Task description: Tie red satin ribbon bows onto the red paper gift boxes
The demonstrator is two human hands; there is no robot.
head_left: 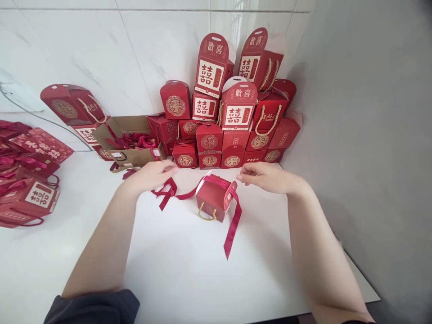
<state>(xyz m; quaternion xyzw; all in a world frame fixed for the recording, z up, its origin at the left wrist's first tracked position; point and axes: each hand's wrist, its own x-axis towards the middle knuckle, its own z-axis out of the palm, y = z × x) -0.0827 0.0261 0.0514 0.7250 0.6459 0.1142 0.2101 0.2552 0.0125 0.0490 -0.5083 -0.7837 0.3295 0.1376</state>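
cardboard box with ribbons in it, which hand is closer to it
Left. The left hand is just in front of the right end of the cardboard box; the right hand is far to its right, past the ribbon-draped gift box.

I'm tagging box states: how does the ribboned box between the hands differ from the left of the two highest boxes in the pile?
Place: the ribboned box stands on the white table; the high box sits on another box.
Ribbon: a dark pink ribbon lies over the ribboned box; none shows on the high box.
Facing: the ribboned box turns a gold cord handle to the camera, the high box a white panel.
Both are red.
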